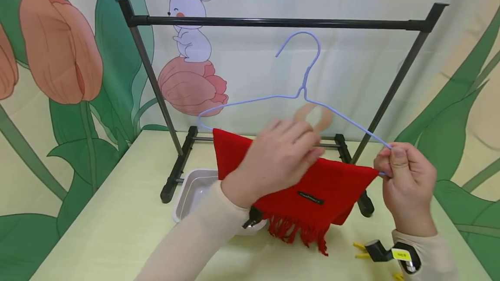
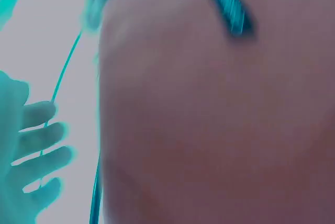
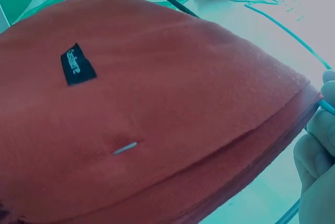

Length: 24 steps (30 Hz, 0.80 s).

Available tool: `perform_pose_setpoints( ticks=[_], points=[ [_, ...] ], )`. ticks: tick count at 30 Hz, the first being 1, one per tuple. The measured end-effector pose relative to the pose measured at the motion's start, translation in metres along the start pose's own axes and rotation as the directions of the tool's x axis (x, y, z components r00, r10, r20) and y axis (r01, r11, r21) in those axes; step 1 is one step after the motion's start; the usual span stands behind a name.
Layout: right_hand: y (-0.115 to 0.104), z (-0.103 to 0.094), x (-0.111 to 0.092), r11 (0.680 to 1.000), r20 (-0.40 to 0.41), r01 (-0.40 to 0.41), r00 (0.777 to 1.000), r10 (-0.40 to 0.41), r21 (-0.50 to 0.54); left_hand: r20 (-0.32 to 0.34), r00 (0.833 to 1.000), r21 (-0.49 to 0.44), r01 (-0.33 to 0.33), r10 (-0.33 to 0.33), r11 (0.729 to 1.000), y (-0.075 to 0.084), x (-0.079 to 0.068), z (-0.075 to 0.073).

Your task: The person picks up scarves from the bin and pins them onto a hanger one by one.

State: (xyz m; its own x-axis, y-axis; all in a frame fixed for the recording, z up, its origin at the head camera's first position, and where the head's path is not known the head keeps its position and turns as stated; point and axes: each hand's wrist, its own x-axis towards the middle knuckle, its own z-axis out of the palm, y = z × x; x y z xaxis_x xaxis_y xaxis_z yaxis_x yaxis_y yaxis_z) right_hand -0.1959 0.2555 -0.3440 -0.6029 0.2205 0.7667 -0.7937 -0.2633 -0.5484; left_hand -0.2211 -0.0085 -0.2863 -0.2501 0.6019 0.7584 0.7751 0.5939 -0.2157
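Note:
A red scarf point(image 1: 347, 185) with a fringe and a small black label point(image 1: 310, 197) hangs folded over the lower bar of a lilac wire hanger point(image 1: 341, 115). At the hanger's right corner, my right hand point(image 1: 410, 181) pinches the wire between thumb and fingers, just beside the scarf's edge. My left hand point(image 1: 279, 157) is in front of the scarf's upper edge, hiding part of it, with nothing in its grasp. In the left wrist view its fingers point(image 2: 44, 156) are spread apart next to the wire. The hanger's hook points up, below the rack's top bar in the head view.
Behind the hanger stands a black rack point(image 1: 234, 21) with slanted posts and feet on the pale yellow table point(image 1: 117, 229). A white plastic basin point(image 1: 180, 200) sits under the scarf, partly hidden. Small yellow pieces point(image 1: 361, 255) lie near my right wrist. A printed curtain hangs behind.

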Motion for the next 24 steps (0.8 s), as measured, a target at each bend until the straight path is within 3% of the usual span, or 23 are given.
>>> perform_pose_setpoints(
  ticks=[2, 4, 6, 8, 11, 13, 15, 17, 18, 24],
  points=[
    [-0.002, -0.004, 0.001, 0.999, -0.009, 0.003, 1.0, -0.002, 0.045, -0.158, 0.985, -0.032, 0.059, -0.063, 0.998, -0.024, -0.006, -0.014],
    [-0.004, -0.008, 0.004, 0.996, -0.016, 0.007, 1.0, -0.006, 0.09, -0.292, 0.946, -0.033, 0.137, -0.141, 0.99, -0.052, -0.015, -0.025],
    [-0.005, -0.011, 0.006, 0.989, -0.02, 0.012, 1.0, -0.01, 0.147, -0.321, 0.922, -0.014, 0.223, -0.216, 0.975, -0.08, -0.025, -0.035],
    [-0.006, -0.014, 0.009, 0.983, -0.016, 0.014, 1.0, -0.012, 0.181, -0.244, 0.928, 0.002, 0.291, -0.282, 0.957, -0.103, -0.035, -0.043],
    [-0.008, -0.018, 0.011, 0.978, -0.016, 0.014, 1.0, -0.011, 0.209, 0.022, 0.944, 0.006, 0.33, -0.33, 0.944, -0.128, -0.046, -0.05],
    [-0.008, -0.021, 0.012, 0.975, -0.014, 0.007, 1.0, -0.004, 0.221, 0.188, 0.928, -0.031, 0.332, -0.321, 0.943, -0.136, -0.051, -0.051],
    [-0.008, -0.023, 0.013, 0.973, -0.01, -0.006, 1.0, 0.009, 0.229, 0.295, 0.91, -0.092, 0.331, -0.292, 0.939, -0.14, -0.055, -0.05],
    [-0.008, -0.024, 0.013, 0.973, -0.002, -0.023, 1.0, 0.024, 0.231, 0.333, 0.905, -0.17, 0.334, -0.265, 0.927, -0.141, -0.059, -0.048],
    [-0.008, -0.025, 0.013, 0.975, 0.007, -0.034, 0.999, 0.033, 0.22, 0.33, 0.91, -0.213, 0.329, -0.249, 0.92, -0.141, -0.061, -0.047],
    [-0.009, -0.03, 0.014, 0.992, 0.057, -0.12, 0.991, 0.118, 0.035, 0.231, 0.952, -0.355, 0.276, -0.202, 0.893, -0.136, -0.073, -0.042]
  ],
)
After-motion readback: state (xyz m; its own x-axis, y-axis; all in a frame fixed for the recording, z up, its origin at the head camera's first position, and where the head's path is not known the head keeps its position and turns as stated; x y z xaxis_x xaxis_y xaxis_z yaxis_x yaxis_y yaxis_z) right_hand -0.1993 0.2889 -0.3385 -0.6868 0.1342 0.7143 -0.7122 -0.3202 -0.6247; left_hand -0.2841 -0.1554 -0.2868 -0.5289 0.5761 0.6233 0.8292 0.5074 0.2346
